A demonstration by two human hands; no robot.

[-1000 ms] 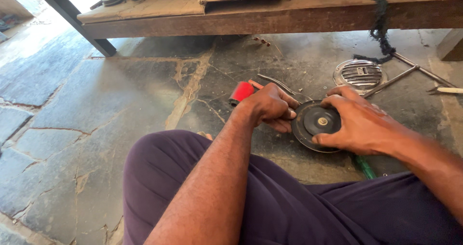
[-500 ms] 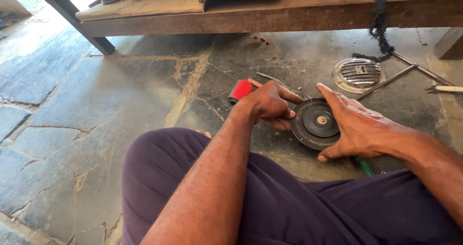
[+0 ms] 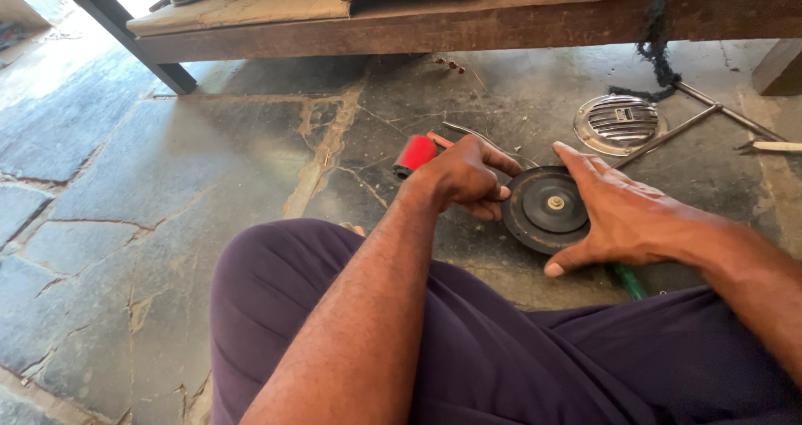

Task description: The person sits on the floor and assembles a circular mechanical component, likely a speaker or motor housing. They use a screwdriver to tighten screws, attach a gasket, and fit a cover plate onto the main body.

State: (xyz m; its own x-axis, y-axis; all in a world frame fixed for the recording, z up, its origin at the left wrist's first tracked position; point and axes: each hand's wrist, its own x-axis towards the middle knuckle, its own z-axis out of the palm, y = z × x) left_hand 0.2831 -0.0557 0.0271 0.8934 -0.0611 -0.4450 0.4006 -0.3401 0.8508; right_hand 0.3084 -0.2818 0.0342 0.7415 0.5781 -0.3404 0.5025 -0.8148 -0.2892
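Two hands at black disc (image 3: pixel 547 209) rim, left hand (image 3: pixel 459 177) clenched, right hand (image 3: pixel 622 212) flat, released

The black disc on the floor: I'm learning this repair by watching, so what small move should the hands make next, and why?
Probably press the right hand flatter to steady the black disc: it lies on the stone floor with its centre nut exposed, and the left hand, closed around something at its rim, is working there.

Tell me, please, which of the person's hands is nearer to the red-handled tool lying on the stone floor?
Left. The left hand sits right beside the red-handled tool, apparently touching it. The right hand lies on the far side of the black disc, well away from it.
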